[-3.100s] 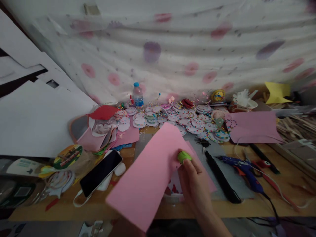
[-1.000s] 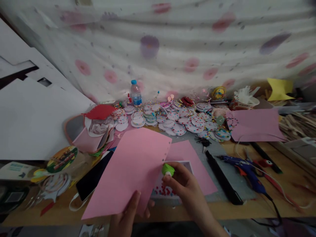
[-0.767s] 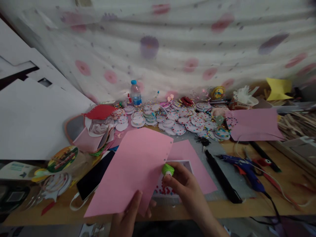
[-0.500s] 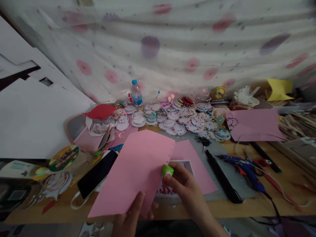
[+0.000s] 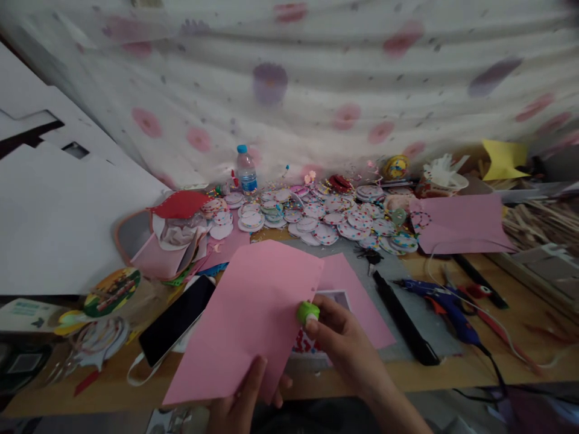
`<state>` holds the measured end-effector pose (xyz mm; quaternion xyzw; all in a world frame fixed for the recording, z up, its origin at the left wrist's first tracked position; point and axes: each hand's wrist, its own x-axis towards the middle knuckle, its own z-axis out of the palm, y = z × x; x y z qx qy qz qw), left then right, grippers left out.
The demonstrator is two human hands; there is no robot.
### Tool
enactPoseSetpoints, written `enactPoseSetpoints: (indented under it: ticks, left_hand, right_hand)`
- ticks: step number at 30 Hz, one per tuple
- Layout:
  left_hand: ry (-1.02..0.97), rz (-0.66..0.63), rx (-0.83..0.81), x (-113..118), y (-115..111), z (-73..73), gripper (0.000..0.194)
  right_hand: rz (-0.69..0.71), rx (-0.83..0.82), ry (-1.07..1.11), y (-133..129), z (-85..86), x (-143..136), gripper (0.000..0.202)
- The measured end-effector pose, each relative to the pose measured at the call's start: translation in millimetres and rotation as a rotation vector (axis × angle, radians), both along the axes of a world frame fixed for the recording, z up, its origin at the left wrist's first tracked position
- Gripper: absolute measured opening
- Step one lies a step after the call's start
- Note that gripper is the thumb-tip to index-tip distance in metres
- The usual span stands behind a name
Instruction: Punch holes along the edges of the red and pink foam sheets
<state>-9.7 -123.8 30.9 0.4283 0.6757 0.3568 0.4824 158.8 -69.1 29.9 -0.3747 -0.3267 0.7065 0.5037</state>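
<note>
A pink sheet of paper (image 5: 253, 313) is held up at a tilt by my left hand (image 5: 242, 392), thumb on its face and fingers behind the lower edge. Between the thumb and fingers of my right hand (image 5: 346, 337) is a small green and white craft punch (image 5: 308, 313), set at the sheet's right edge. A row of small holes runs along that edge above the punch. Behind my right hand lies another pink sheet (image 5: 362, 307) on the grey mat. Partly hidden under the raised sheet is a white-framed piece with red bits (image 5: 304, 343).
Many decorated white discs (image 5: 325, 232) cover the back, near a water bottle (image 5: 246, 172). At right lie a black stick-shaped tool (image 5: 404, 319), a blue glue gun (image 5: 446, 304) and its cord. A phone (image 5: 176, 319) lies at left, by a pouch (image 5: 158, 259).
The view has shifted slightly. The punch stays at the sheet's right edge, turned a little, and the sheet is still in my left hand.
</note>
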Motion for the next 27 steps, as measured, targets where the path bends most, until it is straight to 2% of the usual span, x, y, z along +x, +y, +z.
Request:
enactPoseSetpoints:
  ticks: [11, 18, 27]
  left_hand:
    - [-0.048, -0.003, 0.081, -2.4, -2.5, -8.5, 0.044]
    - [-0.037, -0.011, 0.039, -0.7, -1.2, -7.1, 0.049]
    - [-0.03, -0.024, 0.044, 6.4, -5.5, -12.4, 0.045]
  right_hand:
    - [0.007, -0.013, 0.014, 1.0, 2.4, -2.1, 0.032]
    - [-0.014, 0.014, 0.042, 0.9, 0.8, -1.9, 0.033]
    - [-0.075, 0.002, 0.043, 4.4, -12.3, -0.1, 0.029]
